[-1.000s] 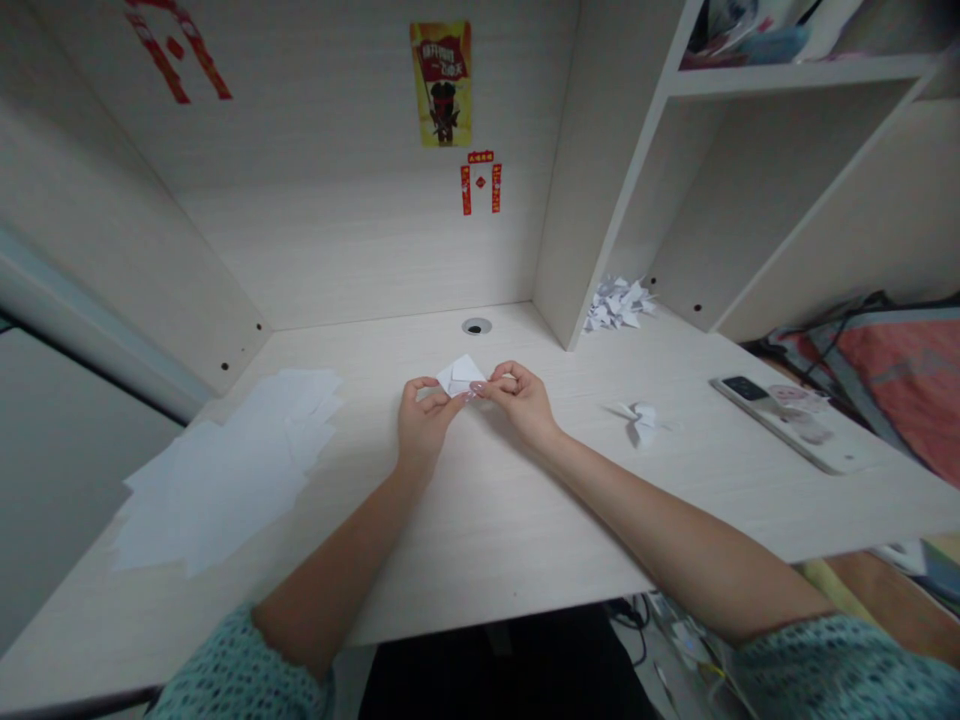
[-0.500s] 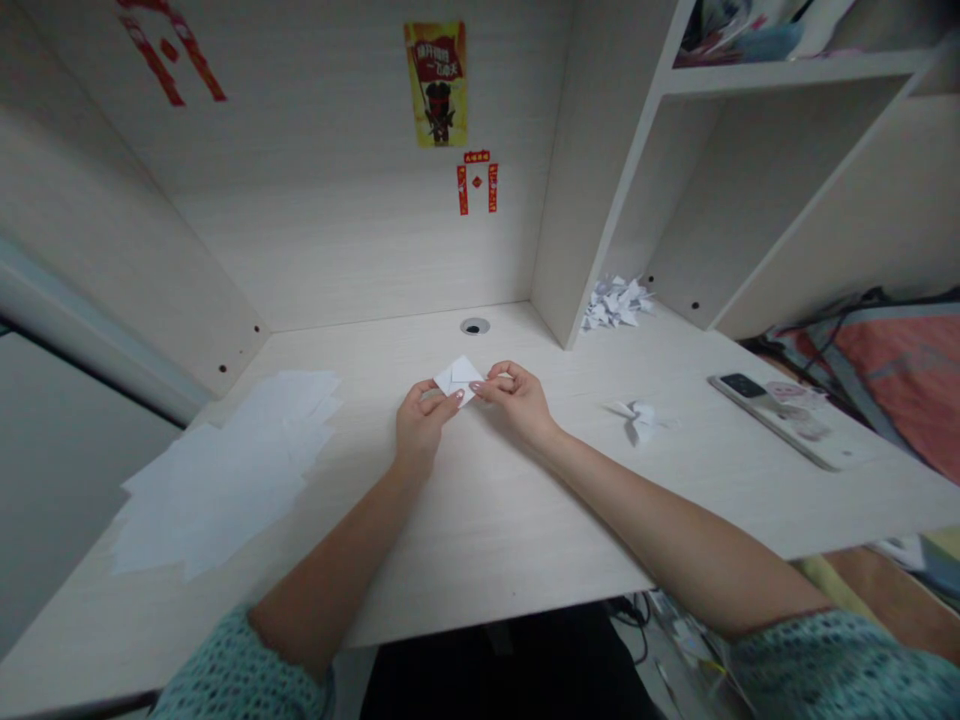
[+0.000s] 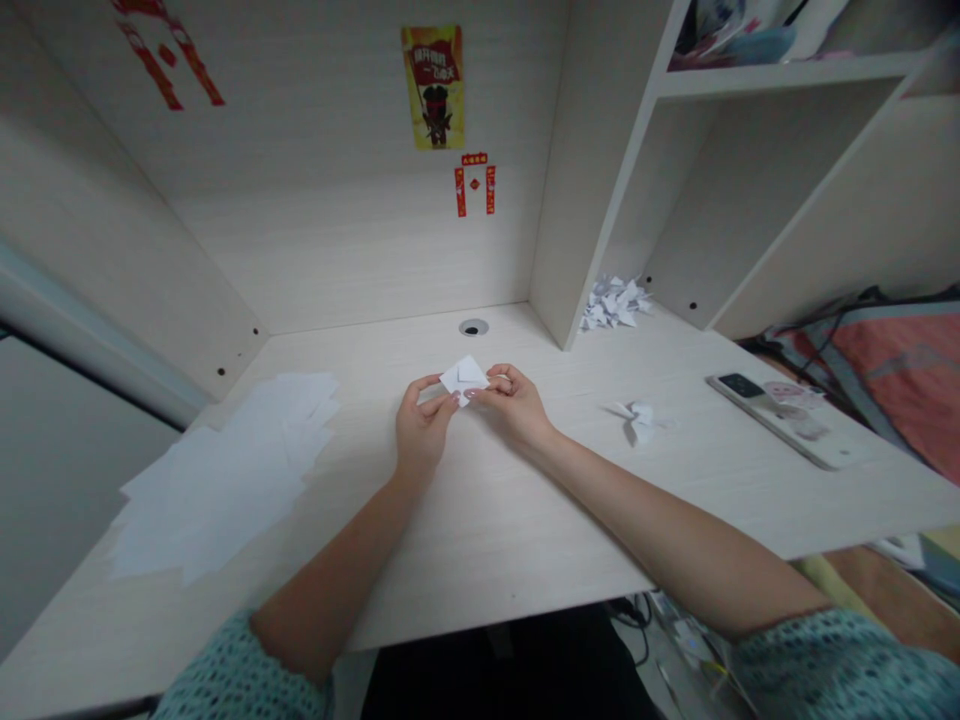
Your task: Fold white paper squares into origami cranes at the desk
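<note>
A small folded piece of white paper is held just over the middle of the desk, creases showing across its face. My left hand pinches its left and lower edge between thumb and fingers. On the other side, my right hand grips the right edge, with the thumb near the paper's lower corner. Both thumbs sit close together at the bottom of the paper. Some finger parts behind it are hidden.
Loose white sheets lie spread at the left. A folded paper figure rests right of my hands, then a phone. Small folded papers are heaped behind the upright panel. A cable hole sits at the back.
The folded paper has turned slightly and shifted a little to the right. My right thumb has slid down toward its lower corner, closer to my left thumb.
</note>
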A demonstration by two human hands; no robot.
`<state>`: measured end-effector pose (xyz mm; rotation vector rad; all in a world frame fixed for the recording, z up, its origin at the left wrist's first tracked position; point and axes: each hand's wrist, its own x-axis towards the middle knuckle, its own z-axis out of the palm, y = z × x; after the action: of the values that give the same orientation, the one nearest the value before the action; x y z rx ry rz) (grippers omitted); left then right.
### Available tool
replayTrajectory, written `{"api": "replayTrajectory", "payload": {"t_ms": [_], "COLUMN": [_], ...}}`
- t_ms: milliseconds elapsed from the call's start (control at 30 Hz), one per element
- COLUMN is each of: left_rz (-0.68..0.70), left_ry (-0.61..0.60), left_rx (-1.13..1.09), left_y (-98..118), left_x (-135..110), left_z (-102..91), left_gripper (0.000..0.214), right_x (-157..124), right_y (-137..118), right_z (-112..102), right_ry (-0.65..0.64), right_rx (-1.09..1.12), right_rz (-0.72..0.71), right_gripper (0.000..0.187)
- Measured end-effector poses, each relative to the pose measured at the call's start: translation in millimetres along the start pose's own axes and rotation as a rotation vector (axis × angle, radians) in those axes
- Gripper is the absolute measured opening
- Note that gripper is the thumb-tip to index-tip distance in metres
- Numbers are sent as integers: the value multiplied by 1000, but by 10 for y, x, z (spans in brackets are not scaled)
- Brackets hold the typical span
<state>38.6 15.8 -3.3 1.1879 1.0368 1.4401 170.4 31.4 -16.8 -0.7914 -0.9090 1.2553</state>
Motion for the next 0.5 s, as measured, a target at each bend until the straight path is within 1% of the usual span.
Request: {"api": "replayTrajectory", "payload": {"t_ms": [133, 233, 333, 500], "left_rz": [0, -28, -43, 9], "left_ry": [15, 69, 109, 107], "left_rx": [-26, -42, -43, 4], "left_y": [6, 8, 9, -7], "left_x": [-1, 20, 47, 72], "left_z": [6, -7, -27, -60], "left_gripper": [44, 45, 47, 44], "right_x": [10, 18, 27, 22], "right_y": [-9, -10, -11, -70], "right_z": [-1, -14, -40, -53], "right_ry": [0, -29, -82, -188], "right_rx": [7, 2, 2, 30], "right_rz": [42, 71, 95, 99], "right_gripper": [37, 35, 35, 33]}}
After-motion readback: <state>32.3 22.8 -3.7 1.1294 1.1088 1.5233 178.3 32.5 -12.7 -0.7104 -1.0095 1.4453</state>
